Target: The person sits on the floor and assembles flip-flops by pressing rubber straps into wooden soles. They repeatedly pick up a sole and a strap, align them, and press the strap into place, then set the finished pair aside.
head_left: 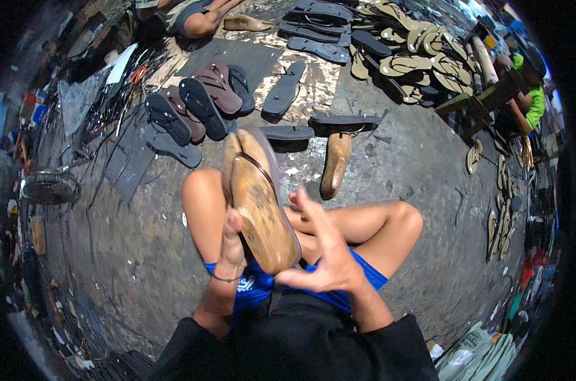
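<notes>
My left hand (232, 246) grips a tan sandal sole on a wooden last (260, 202) from its left side, holding it upright over my lap. A dark strap runs across its upper part. My right hand (326, 249) hovers at the sole's lower right with fingers spread, the thumb near the heel end. I sit cross-legged in blue shorts (256, 286) on the concrete floor.
A wooden shoe last (335, 164) lies on the floor ahead, behind it several dark soles (199, 108) and tan sandals (415, 63). Tools and wire (119, 95) lie at the left, with a fan (48, 187). Another person in green (534, 101) sits at the right.
</notes>
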Demonstrator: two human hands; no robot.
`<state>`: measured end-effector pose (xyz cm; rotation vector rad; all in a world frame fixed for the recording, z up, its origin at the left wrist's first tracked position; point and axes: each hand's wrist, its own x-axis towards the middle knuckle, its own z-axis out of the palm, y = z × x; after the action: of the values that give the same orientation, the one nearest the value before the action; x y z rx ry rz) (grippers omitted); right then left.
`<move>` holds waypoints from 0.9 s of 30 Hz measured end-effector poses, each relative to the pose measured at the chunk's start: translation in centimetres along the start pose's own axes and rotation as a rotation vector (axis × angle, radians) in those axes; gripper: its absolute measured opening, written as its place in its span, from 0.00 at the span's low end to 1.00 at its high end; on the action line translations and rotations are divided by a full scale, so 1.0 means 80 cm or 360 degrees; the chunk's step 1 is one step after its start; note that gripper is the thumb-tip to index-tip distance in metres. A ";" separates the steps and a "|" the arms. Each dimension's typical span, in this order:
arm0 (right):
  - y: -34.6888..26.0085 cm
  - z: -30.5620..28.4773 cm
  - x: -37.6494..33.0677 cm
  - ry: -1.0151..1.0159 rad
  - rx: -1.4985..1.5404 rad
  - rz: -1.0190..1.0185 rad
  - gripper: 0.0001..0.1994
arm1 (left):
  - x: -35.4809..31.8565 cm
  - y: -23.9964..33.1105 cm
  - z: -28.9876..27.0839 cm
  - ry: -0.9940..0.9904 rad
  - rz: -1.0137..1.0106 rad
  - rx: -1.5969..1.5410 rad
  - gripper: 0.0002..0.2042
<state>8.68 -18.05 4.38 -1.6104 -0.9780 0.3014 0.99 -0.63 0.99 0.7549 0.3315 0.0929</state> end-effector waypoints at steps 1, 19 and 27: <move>-0.015 0.015 -0.010 -0.0053 -0.0417 0.0195 0.55 | 0.005 0.004 -0.001 0.0055 0.0044 -0.0052 0.46; -0.023 0.085 -0.120 0.0269 0.1357 0.1055 0.23 | -0.112 0.007 -0.003 -0.0208 -0.0384 0.0391 0.78; 0.002 0.088 -0.166 -0.0072 0.2813 0.0987 0.24 | -0.116 -0.012 -0.018 -0.0479 -0.0155 0.0283 0.81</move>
<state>-4.14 -22.83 -1.99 -0.1643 0.0483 1.1948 -8.26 -2.27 1.80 0.9136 0.0896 -0.1428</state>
